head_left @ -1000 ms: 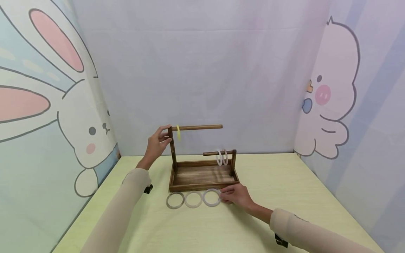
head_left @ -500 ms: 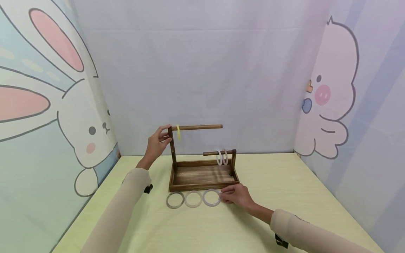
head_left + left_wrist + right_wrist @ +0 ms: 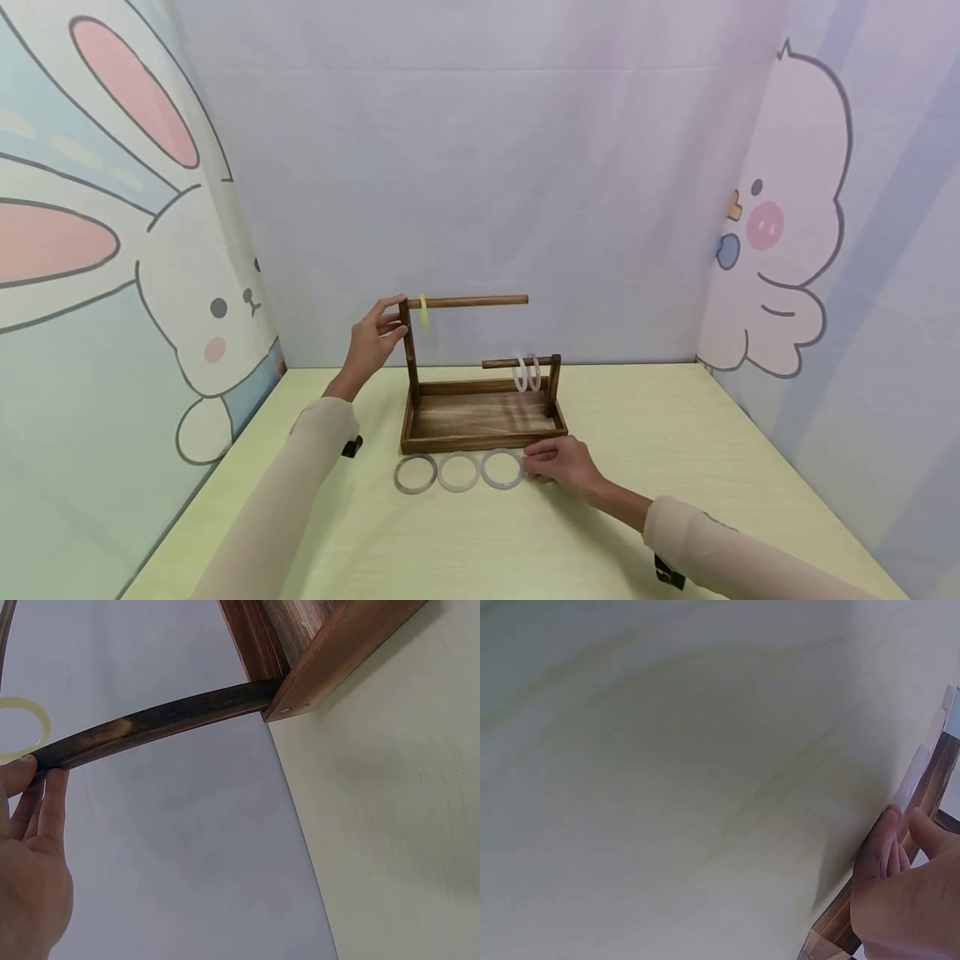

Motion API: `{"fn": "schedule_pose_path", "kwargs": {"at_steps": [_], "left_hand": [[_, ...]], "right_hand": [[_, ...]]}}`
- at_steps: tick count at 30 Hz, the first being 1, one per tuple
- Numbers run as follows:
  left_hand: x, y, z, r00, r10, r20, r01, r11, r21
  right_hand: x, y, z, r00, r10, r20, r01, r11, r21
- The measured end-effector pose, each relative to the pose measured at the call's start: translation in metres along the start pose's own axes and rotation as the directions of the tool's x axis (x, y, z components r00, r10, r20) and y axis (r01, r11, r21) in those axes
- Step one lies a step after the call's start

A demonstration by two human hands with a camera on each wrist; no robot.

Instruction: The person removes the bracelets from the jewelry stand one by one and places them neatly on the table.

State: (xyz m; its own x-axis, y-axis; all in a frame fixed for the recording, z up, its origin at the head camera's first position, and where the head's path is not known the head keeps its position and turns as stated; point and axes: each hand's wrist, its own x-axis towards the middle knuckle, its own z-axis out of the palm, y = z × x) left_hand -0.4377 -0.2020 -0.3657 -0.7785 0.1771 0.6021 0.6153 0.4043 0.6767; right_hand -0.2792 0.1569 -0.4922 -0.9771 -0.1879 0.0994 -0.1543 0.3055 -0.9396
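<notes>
My left hand (image 3: 369,343) grips the top of the tall left post of a wooden rack (image 3: 480,444); in the left wrist view, thumb and fingers of the hand (image 3: 36,862) pinch the dark post (image 3: 165,718). A yellow ring (image 3: 424,313) hangs on the upper bar by that post. Two pale rings (image 3: 521,373) hang on the lower bar. Three rings lie in a row before the tray: grey-brown (image 3: 416,491), whitish (image 3: 458,489) and pale lavender (image 3: 502,486). My right hand (image 3: 564,465) pinches the lavender ring's right edge; the right wrist view shows the hand (image 3: 907,892) at that ring (image 3: 913,778).
The rack stands on a pale yellow-green table (image 3: 637,433), near its back edge. A plain light curtain (image 3: 480,183) hangs behind it. Printed panels with a rabbit (image 3: 187,292) and a chick-like figure (image 3: 795,183) stand at the sides.
</notes>
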Motion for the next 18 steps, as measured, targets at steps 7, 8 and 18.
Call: {"fn": "schedule_pose_path", "kwargs": {"at_steps": [7,8,18], "left_hand": [[0.0,-0.001,0.0,1.0,-0.007,0.004,0.007,1.0,0.001],[0.0,-0.001,0.0,1.0,-0.006,0.004,0.006,1.0,0.0],[0.0,-0.002,0.0,1.0,-0.008,0.004,0.008,1.0,-0.005]], "right_hand": [[0.001,-0.002,-0.004,1.0,-0.007,-0.004,0.007,0.999,-0.033],[0.001,-0.002,-0.004,1.0,-0.012,-0.005,0.012,0.999,-0.04],[0.005,-0.017,-0.008,0.997,-0.071,-0.032,0.066,0.988,-0.141]]}}
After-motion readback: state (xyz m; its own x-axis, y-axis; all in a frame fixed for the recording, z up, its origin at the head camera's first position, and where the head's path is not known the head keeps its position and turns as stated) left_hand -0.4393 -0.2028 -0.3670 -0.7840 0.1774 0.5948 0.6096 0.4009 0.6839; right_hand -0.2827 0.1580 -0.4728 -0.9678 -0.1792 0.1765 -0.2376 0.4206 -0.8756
